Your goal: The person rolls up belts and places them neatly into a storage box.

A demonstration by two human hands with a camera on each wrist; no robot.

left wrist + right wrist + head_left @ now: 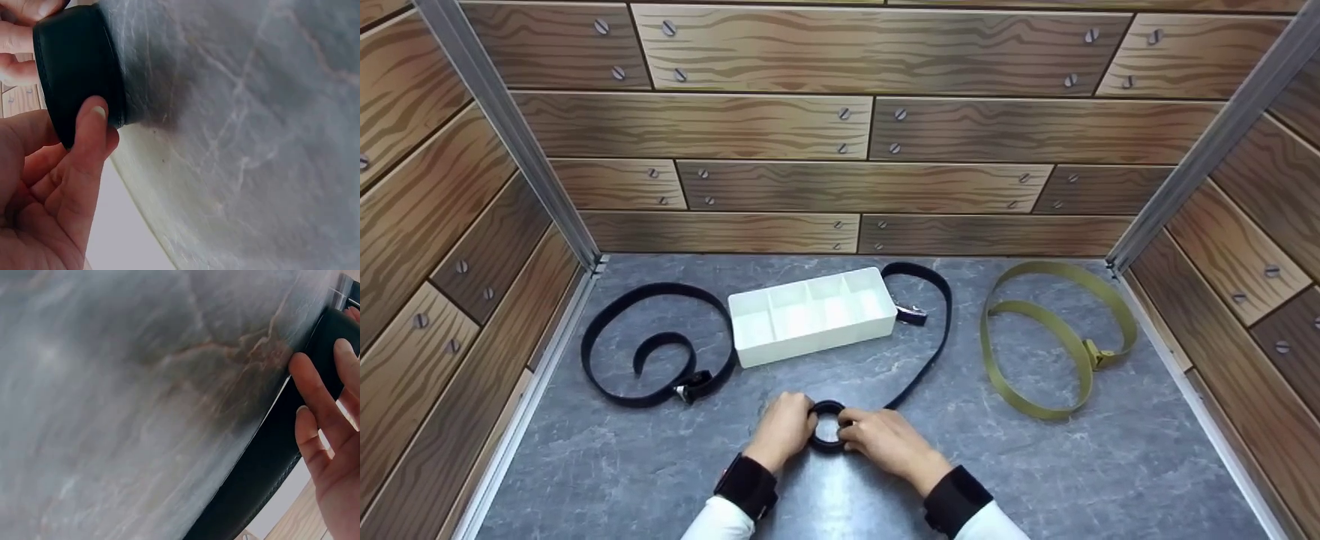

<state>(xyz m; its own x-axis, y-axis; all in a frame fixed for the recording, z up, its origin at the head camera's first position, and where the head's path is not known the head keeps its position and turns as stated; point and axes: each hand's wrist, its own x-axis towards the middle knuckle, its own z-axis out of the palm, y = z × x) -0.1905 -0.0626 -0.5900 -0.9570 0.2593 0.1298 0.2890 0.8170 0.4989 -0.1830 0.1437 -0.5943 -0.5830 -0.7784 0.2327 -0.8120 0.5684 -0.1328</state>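
A black leather belt [941,330] is partly rolled into a round coil [827,448] standing on its edge on the grey surface. From the coil, its loose strap curves up and back to a metal buckle [913,311] beside the white box. My left hand [784,427] grips the coil's left side, with thumb and fingers on the band [79,67] in the left wrist view. On the opposite side, my right hand [889,439] holds the coil. The right wrist view shows its fingers [315,396] against the strap [264,461].
A white divided box [810,341] stands behind the hands. Another black belt [604,382] lies loosely curled at left, touching or close to the box. An olive webbing belt [997,375] with a matching buckle lies at right. Wood-patterned panels [780,127] enclose the back and sides.
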